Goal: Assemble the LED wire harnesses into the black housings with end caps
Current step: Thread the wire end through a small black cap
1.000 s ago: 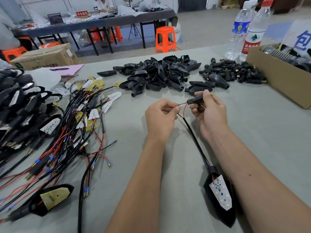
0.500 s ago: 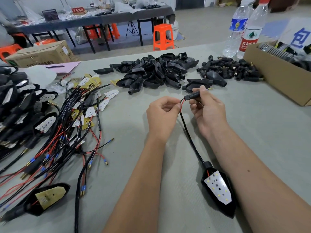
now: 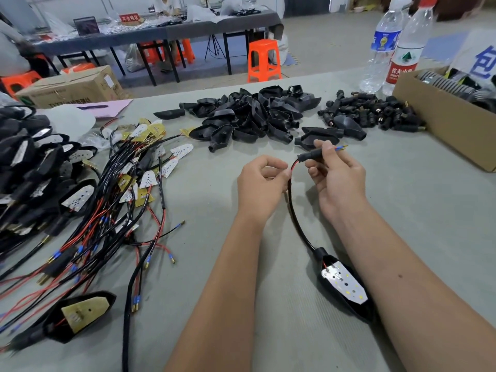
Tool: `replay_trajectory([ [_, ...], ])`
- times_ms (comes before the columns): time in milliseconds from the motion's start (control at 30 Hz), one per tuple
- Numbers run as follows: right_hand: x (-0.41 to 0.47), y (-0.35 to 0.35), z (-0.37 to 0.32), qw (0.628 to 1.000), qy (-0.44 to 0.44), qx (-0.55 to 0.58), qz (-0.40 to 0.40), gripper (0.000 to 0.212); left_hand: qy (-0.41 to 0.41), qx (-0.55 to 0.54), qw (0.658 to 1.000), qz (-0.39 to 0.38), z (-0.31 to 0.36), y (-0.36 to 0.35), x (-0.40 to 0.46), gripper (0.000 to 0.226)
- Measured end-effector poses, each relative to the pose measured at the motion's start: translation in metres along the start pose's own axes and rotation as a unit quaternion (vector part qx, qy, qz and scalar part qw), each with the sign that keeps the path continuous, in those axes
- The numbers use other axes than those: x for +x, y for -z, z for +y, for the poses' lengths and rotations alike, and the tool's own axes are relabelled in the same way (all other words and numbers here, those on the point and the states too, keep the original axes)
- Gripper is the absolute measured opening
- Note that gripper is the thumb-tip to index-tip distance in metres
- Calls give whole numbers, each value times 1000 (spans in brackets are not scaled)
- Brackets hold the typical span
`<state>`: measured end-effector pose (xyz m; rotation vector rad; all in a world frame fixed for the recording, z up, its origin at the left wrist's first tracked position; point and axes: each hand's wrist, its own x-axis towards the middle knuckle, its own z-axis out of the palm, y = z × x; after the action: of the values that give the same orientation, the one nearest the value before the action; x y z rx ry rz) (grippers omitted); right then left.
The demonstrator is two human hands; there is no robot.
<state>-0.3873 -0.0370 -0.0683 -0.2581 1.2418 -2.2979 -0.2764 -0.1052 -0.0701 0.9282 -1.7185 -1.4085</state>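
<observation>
Head camera is showing the right hand (image 3: 339,181) pinching a black end cap (image 3: 308,157) between thumb and fingers, the cap's long axis running from 9 toward 3 o'clock, its open mouth facing 9. Blue-sleeved wire tips (image 3: 341,147) are poking out past the fingers toward 3 o'clock. At 9 o'clock of it, the left hand (image 3: 261,185) is curling its fingers around the red wire (image 3: 293,167), which is arching from that grip up into the cap. From between the hands the black cable (image 3: 296,218) is running toward 5 o'clock into a black housing (image 3: 346,288) lying on the grey table (image 3: 402,210), its narrow neck pointing to 11 o'clock and its white LED board facing up. Farther out, at 12 o'clock, empty housings (image 3: 249,116) are lying heaped; at 1 o'clock loose caps (image 3: 373,114) are sitting beside a cardboard box (image 3: 445,130). At 9 o'clock, unfinished harnesses (image 3: 112,200) are sprawling in a tangle.
</observation>
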Motion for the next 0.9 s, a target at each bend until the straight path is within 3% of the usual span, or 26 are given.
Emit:
replay_trajectory([
  [167,-1,-1,-2,999,-6,27,27,16,-2,75,997,-14,2,1,0,23],
  [267,0,-2,-2,999,19,-15,35,17,-22,96,995,-9,0,3,2,23],
  [367,4,1,-3,994,44,-80,61,21,-25,70,997,-13,0,6,4,28],
  [567,7,6,-7,996,18,-38,75,19,14,27,992,-122,0,18,8,20],
  [800,3,7,-15,999,7,2,46,18,29,-30,984,-173,6,27,6,15],
  [900,2,7,-15,998,29,-33,35,26,30,-29,977,-208,7,29,6,15],
])
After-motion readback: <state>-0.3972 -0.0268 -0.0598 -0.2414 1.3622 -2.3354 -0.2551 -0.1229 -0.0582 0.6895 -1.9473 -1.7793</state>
